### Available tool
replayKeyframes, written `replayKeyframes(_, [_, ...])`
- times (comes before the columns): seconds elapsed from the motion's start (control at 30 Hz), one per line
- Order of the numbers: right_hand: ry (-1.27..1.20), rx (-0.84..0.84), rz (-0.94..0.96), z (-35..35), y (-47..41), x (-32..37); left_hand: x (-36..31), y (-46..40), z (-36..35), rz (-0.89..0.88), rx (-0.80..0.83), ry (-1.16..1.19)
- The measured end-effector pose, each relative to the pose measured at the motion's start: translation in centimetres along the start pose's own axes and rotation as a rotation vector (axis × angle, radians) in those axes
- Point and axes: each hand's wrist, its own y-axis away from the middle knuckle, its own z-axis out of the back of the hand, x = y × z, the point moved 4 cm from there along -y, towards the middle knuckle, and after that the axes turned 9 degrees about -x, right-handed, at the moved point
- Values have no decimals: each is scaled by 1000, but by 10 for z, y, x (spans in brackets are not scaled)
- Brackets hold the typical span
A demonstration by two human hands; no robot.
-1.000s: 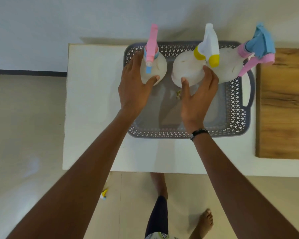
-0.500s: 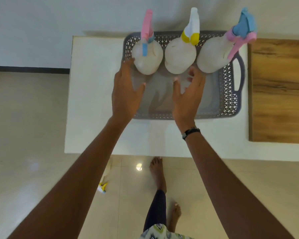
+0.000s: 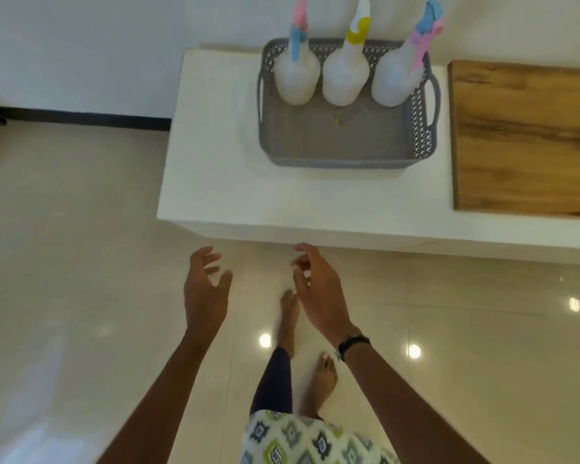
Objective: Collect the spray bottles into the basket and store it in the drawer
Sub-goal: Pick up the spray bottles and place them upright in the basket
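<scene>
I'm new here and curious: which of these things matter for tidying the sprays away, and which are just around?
Belongs to the job:
three spray bottles
grey basket holding them
left hand
right hand

Just around:
white cabinet top
wooden board

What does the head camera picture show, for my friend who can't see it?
Three spray bottles stand in a row at the back of a grey basket on a white counter. Both hands, left and right, hang open and empty over the floor.

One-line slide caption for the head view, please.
Three spray bottles stand along the far wall of a grey basket on a white counter; both hands, left and right, hang empty.
</scene>
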Motion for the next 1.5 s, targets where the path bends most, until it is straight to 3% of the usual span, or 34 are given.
replayKeyframes(0.27, [361, 494, -151, -98, 105, -51, 141, 43, 80, 256, 97, -142])
replayKeyframes(0.47, [647, 738, -18, -184, 145, -69, 222, 47, 114, 346, 230, -201])
replayKeyframes(0.6, [772, 767, 159, -257, 137, -71, 270, 37, 119, 414, 240, -153])
replayKeyframes(0.87, [988, 820, 688, -376, 103, -81, 332, 8, 98, 500, 223, -61])
replayKeyframes(1.1, [1164, 820, 1025, -455, 70, -143, 403, -20, 55, 611, 185, 25])
replayKeyframes(1.23, [1295, 736, 1285, -494, 56, -181, 446, -35, 31, 652, 147, 48])
replayKeyframes(1.5, [1272, 815, 1359, -518, 42, -205, 483, -57, 6, 662, 126, 65])
